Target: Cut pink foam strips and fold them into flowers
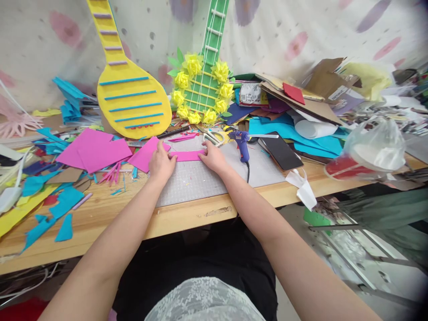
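A narrow magenta foam or paper strip [187,156] lies level over the grey cutting mat [194,183], stretched between my two hands. My left hand [161,161] pinches its left end, and a wider magenta piece [142,156] shows beside that hand. The right end is between the thumb and fingers of my right hand [212,156]. Just beyond the right hand are scissors [217,139], partly hidden. A blue glue gun [243,147] lies to the right on the mat, its cord running toward me.
Behind the mat lean a yellow guitar-shaped craft [133,98] and a green one [203,84] ringed with yellow flowers. Magenta sheets [93,151] and blue scraps lie left. A phone [281,150], stacked cardboard [301,102] and a bagged cup [364,156] are right.
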Tool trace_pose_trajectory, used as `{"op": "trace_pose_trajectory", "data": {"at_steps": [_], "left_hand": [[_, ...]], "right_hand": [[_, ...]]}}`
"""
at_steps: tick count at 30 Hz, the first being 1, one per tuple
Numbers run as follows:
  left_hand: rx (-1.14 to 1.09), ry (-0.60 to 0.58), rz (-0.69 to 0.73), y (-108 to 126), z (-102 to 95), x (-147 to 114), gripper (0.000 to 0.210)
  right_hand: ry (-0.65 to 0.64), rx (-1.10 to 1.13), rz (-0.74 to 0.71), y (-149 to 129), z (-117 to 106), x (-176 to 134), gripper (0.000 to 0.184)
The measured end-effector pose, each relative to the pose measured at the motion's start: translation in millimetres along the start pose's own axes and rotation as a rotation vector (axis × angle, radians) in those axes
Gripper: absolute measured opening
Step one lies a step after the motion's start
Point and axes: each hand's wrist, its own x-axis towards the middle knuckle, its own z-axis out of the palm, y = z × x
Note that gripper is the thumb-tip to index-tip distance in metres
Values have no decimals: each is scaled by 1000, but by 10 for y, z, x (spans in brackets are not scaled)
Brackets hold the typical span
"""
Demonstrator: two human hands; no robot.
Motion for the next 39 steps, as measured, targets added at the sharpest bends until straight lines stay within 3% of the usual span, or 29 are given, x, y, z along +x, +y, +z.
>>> {"op": "trace_pose_trajectory", "data": {"at_steps": [8, 14, 22, 26, 30, 39], "left_hand": [[4, -13, -18, 14, -2, 4, 70], [2, 2, 12, 22, -13, -24, 55], [145, 74, 225, -14, 80, 0, 21], [157, 51, 312, -19, 111, 22, 25], [157, 52, 275, 9, 92, 8, 21], [151, 62, 211, 87, 97, -26, 37]], "right_hand": [[11, -55, 4, -44, -9, -20, 41], [20, -91, -4, -73, -18, -33, 39], [33, -143, -25, -54, 16, -28, 39], [29, -170, -28, -64, 18, -32, 40], [33, -201, -39, -93, 17, -48, 40], [37, -241, -46, -113, 45, -54, 39]]}}
